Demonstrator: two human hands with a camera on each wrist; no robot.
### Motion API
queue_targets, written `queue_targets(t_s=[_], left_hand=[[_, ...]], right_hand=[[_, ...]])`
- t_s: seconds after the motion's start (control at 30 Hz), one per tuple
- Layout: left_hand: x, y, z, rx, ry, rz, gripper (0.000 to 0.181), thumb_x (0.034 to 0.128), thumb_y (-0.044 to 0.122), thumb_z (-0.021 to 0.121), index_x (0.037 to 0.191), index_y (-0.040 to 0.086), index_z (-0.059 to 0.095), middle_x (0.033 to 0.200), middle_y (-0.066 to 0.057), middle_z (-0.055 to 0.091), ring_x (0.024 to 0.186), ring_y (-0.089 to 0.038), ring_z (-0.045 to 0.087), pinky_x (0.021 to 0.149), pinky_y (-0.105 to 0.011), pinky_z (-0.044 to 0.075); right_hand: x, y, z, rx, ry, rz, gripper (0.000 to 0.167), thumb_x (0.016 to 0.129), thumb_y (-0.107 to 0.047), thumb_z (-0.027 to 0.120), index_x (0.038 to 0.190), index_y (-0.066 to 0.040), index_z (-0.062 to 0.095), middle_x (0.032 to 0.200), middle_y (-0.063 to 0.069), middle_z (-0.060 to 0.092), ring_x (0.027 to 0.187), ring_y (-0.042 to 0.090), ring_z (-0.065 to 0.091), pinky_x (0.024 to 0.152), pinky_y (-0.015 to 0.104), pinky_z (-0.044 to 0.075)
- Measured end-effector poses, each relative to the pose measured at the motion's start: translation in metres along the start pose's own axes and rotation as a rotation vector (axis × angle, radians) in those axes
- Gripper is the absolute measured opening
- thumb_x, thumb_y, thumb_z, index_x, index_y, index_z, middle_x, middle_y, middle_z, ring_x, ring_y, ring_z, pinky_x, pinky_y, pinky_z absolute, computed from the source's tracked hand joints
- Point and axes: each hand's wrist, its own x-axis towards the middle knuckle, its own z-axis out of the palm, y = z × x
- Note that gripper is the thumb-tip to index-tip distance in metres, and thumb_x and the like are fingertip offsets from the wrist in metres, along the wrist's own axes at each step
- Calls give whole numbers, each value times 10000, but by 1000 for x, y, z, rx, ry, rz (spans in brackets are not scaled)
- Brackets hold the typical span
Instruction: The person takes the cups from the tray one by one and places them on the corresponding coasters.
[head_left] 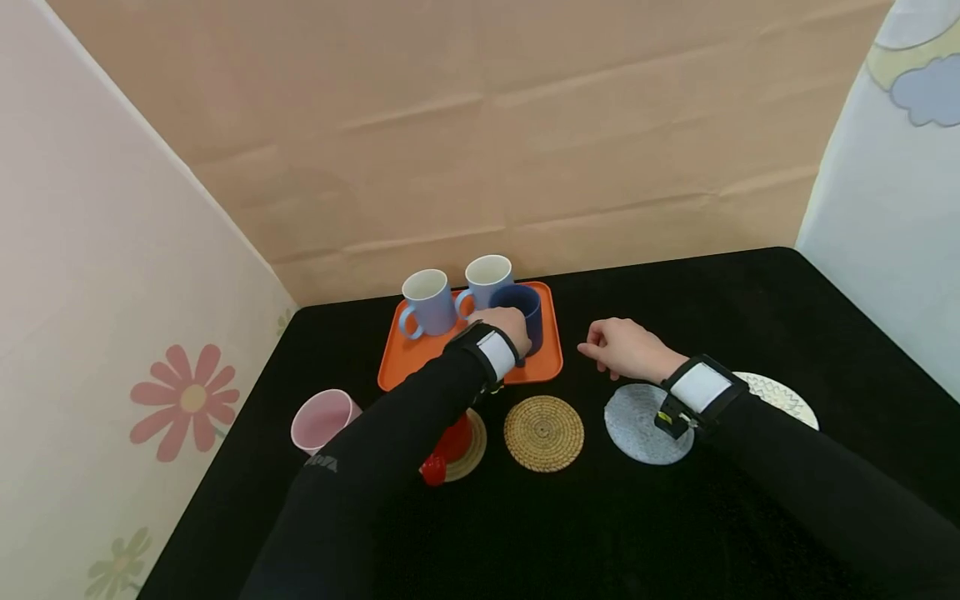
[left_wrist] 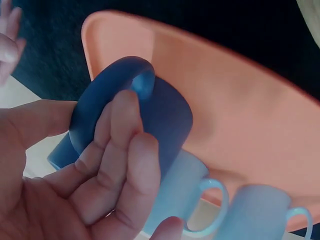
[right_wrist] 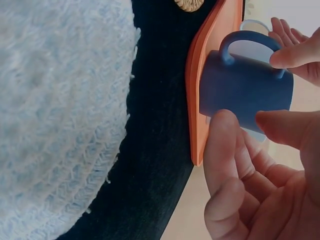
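Observation:
A dark blue mug (head_left: 533, 312) stands upright on the right side of an orange tray (head_left: 401, 360). My left hand (head_left: 510, 323) holds it by its handle; in the left wrist view the thumb and fingers close about the handle (left_wrist: 89, 95). To the right of the tray, my right hand (head_left: 628, 348) hovers with loosely bent fingers and nothing in them. The right wrist view shows its fingertips (right_wrist: 223, 122) near the mug's body (right_wrist: 245, 90), but whether they touch is unclear there. Two light blue mugs (head_left: 435, 307) (head_left: 486, 273) share the tray.
A pink cup (head_left: 324, 421) sits at the left, partly behind my sleeve. A red object (head_left: 454, 440) rests on a round mat. Further right lie a woven coaster (head_left: 543, 433), a grey-blue coaster (head_left: 637, 423) and a white patterned round mat (head_left: 780, 394). Walls enclose the black table.

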Motion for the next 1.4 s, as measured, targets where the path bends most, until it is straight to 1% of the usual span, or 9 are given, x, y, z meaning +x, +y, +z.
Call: queue_targets(t_s=[0.17, 0.37, 0.53, 0.7, 0.8, 0.93, 1.03, 1.2, 1.4], left_hand=[[-6, 9, 0, -23, 8, 20, 297, 950, 397, 607, 996, 123, 711, 942, -18, 692, 841, -173, 618, 755, -347, 474], [-7, 14, 3, -4, 29, 57, 330, 935, 452, 612, 952, 140, 715, 852, 7, 683, 780, -156, 616, 702, -336, 472], [-6, -7, 1, 40, 60, 145, 390, 937, 515, 572, 813, 163, 688, 710, 28, 622, 668, -148, 583, 580, -316, 460], [-21, -39, -3, 38, 116, 231, 439, 931, 550, 560, 776, 146, 633, 632, 23, 536, 574, -137, 527, 490, -278, 386], [-31, -55, -2, -22, 174, 283, 442, 925, 551, 572, 915, 122, 676, 751, 7, 598, 652, -145, 544, 525, -269, 411], [-39, -69, 2, -49, 238, 332, 567, 904, 591, 571, 1206, 117, 641, 1147, -60, 619, 972, -211, 558, 743, -357, 511], [-42, -76, 6, -53, 224, 347, 681, 899, 626, 547, 1350, 116, 549, 1358, -114, 514, 1174, -282, 484, 873, -440, 490], [-44, -83, 13, -85, 169, 352, 757, 902, 634, 528, 1441, 108, 454, 1460, -142, 426, 1292, -323, 409, 988, -489, 425], [-43, -88, 19, -152, 85, 325, 814, 884, 669, 516, 1473, 118, 407, 1490, -130, 391, 1326, -314, 380, 1048, -494, 369]], right_hand=[[-2, 1, -3, -13, 2, 3, 204, 993, -236, 559, 941, -41, 587, 735, 58, 598, 566, 182, 575, 538, 308, 471], [-2, -1, -1, 11, 6, -18, 206, 995, -222, 553, 942, -27, 593, 756, 68, 604, 596, 178, 575, 563, 311, 481], [0, -8, 8, 61, 50, -73, 200, 994, -202, 561, 1008, -10, 616, 827, 74, 612, 693, 182, 563, 626, 320, 482], [5, -17, 23, 217, 75, -115, 304, 1016, -248, 523, 1137, 21, 599, 989, 137, 630, 838, 259, 568, 713, 346, 483], [8, -22, 33, 380, 35, -82, 406, 1038, -300, 465, 1214, 55, 553, 1115, 208, 616, 976, 326, 588, 778, 369, 511], [9, -29, 43, 624, -19, -6, 497, 1054, -350, 396, 1271, 85, 498, 1240, 259, 569, 1134, 384, 558, 872, 418, 515], [11, -36, 50, 778, -36, 36, 505, 1057, -363, 374, 1228, 89, 523, 1247, 257, 569, 1165, 383, 546, 911, 436, 500], [15, -41, 59, 961, -63, 88, 462, 1066, -348, 348, 1115, 34, 603, 1198, 202, 592, 1134, 313, 561, 956, 443, 469], [18, -43, 64, 1092, -58, 120, 428, 1067, -322, 344, 827, -89, 612, 906, 67, 585, 866, 185, 569, 904, 406, 472]])
